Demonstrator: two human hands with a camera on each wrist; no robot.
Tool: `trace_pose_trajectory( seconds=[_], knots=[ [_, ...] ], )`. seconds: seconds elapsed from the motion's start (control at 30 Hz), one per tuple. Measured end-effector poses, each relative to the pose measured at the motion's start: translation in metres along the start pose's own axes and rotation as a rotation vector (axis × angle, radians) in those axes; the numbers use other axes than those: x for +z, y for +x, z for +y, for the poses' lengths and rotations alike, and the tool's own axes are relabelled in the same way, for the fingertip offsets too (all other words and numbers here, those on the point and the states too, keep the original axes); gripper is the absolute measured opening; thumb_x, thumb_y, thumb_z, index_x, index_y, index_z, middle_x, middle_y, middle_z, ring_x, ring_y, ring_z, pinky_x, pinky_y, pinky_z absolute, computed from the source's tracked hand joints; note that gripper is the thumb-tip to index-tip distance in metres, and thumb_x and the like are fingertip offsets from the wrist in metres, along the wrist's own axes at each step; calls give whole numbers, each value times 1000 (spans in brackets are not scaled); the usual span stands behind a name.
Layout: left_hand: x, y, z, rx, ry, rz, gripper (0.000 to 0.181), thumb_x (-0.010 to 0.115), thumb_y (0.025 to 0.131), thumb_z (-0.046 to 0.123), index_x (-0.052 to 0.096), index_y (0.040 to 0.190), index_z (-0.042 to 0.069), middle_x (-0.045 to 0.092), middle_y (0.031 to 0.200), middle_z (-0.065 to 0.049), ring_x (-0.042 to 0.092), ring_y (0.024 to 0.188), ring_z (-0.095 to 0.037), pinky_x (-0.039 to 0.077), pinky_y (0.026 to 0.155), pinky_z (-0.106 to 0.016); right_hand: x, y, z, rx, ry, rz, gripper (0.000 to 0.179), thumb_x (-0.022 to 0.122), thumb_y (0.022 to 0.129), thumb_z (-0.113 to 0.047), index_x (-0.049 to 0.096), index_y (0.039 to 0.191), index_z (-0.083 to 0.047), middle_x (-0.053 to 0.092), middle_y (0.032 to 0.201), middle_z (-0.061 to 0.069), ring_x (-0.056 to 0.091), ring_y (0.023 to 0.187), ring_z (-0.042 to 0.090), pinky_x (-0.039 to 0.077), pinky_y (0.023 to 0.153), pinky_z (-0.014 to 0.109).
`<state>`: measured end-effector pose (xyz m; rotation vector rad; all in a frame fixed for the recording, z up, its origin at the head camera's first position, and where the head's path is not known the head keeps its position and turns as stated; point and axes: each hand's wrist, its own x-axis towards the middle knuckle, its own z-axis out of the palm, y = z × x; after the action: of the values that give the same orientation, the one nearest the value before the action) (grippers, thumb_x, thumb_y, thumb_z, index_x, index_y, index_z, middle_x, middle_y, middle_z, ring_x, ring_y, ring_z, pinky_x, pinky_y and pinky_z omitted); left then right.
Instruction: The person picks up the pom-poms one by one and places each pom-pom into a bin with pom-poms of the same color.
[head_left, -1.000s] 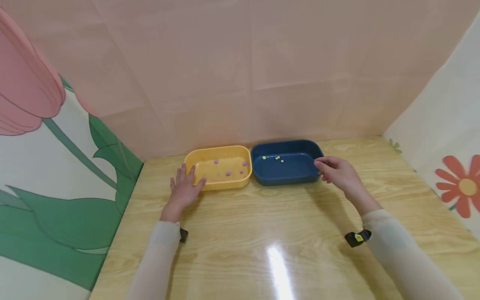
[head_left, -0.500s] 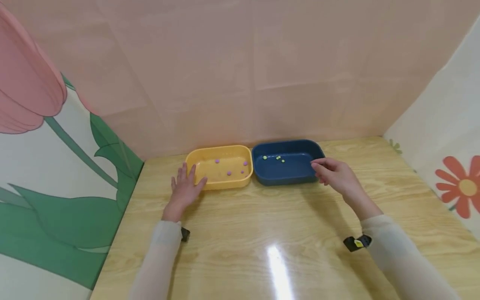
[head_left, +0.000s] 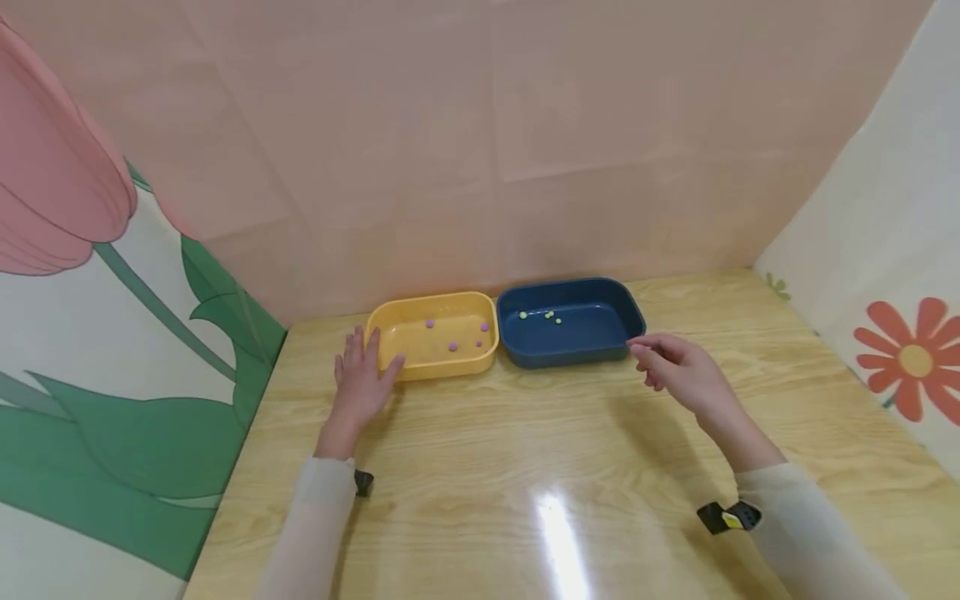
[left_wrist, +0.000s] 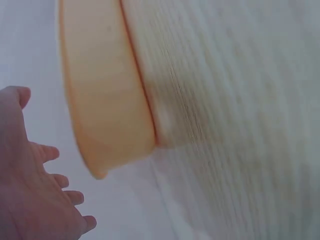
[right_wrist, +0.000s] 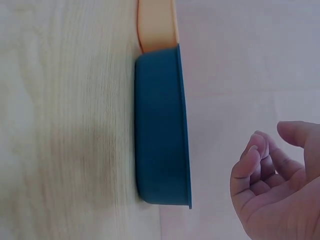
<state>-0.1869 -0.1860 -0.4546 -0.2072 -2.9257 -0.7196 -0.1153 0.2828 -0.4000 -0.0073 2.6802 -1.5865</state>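
Note:
My left hand [head_left: 363, 385] hovers at the near left corner of a yellow tray [head_left: 444, 369], its fingers spread and overlapping the rim in the head view. Several small purple balls [head_left: 453, 347] lie scattered inside that tray. To its right is a dark blue tray [head_left: 573, 357] with several small light-green balls [head_left: 522, 316] toward its left side. Just off the blue tray's near right corner is my right hand [head_left: 686, 371], fingers loosely curled. In the right wrist view, the thumb [right_wrist: 295, 132] stands apart from the fingers and nothing shows between them.
Both trays stand side by side on a wood-grain table [head_left: 480, 467], close to a pink backdrop [head_left: 480, 167]. Flower-patterned panels [head_left: 885, 275] rise at the left and right. A black wrist device [head_left: 727, 517] is strapped below the right hand.
My right hand has moved from over the blue tray's right end back toward me, to its near right corner. My left hand stays nearly in place, and the head view has shifted slightly.

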Motion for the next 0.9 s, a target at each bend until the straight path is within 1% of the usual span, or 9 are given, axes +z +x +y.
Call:
trace_pose_trajectory(
  seconds=[0.13, 0.27, 0.37, 0.5, 0.57, 0.63, 0.77, 0.8, 0.9],
  knots=[
    [1, -21, 4, 54, 58, 13, 78, 36, 93, 60, 13, 150, 12, -4, 156, -17, -5, 141, -40, -1, 108, -63, 0, -11, 2, 15, 14, -12, 48, 51, 91, -49, 57, 121, -12, 59, 90, 7, 58, 77, 30, 51, 63, 29],
    [2, -40, 11, 97, 100, 10, 79, 40, 92, 59, 15, 150, 12, 0, 156, -18, -1, 141, -41, 1, 108, -63, 0, -19, 2, 10, -18, -21, 48, 51, 92, -50, 57, 122, -13, 59, 90, 7, 59, 76, 27, 50, 63, 28],
    [1, -54, 15, 105, 100, -14, 79, 43, 92, 57, 16, 150, 11, 3, 156, -18, 0, 141, -40, 2, 108, -63, -1, -24, 3, 13, -30, -21, 48, 50, 91, -51, 57, 122, -15, 58, 91, 8, 59, 75, 25, 50, 64, 28],
    [-3, -70, 17, 79, 91, -48, 79, 40, 93, 57, 15, 150, 11, 4, 156, -15, -2, 142, -37, 1, 108, -62, 0, -31, 8, 5, -43, -18, 50, 48, 93, -50, 55, 126, -13, 60, 99, 10, 60, 80, 24, 51, 67, 29],
    [-5, -75, 19, 77, 83, -54, 78, 39, 93, 57, 13, 151, 12, 2, 157, -12, -4, 143, -35, -1, 109, -61, 2, -33, 11, -26, -74, -1, 50, 47, 94, -48, 54, 128, -12, 62, 105, 10, 61, 86, 23, 53, 71, 31],
    [-6, -78, 22, 89, 79, -61, 77, 37, 94, 58, 12, 151, 14, -1, 157, -10, -7, 143, -32, -2, 109, -60, 5, -35, 16, -84, -154, 23, 49, 46, 95, -47, 53, 129, -12, 62, 113, 9, 60, 94, 22, 52, 77, 35],
    [-5, -85, 27, 104, 91, -76, 74, 34, 95, 58, 10, 151, 16, -3, 157, -10, -9, 143, -30, -2, 110, -59, 14, -37, 23, -229, -269, 49, 47, 49, 95, -40, 53, 129, -9, 57, 124, 12, 57, 106, 29, 50, 83, 48],
    [-4, -87, 28, 104, 98, -79, 74, 33, 95, 57, 11, 151, 15, -2, 157, -11, -8, 143, -31, -2, 110, -59, 16, -38, 25, -254, -293, 42, 48, 50, 95, -40, 51, 130, -7, 54, 127, 14, 54, 109, 32, 48, 84, 51],
    [-2, -94, 30, 106, 123, -82, 72, 31, 96, 57, 11, 151, 16, -1, 157, -12, -7, 143, -32, -2, 110, -59, 20, -42, 27, -319, -373, 32, 51, 51, 95, -39, 47, 133, -6, 49, 133, 17, 49, 117, 37, 42, 91, 55]
  ],
)
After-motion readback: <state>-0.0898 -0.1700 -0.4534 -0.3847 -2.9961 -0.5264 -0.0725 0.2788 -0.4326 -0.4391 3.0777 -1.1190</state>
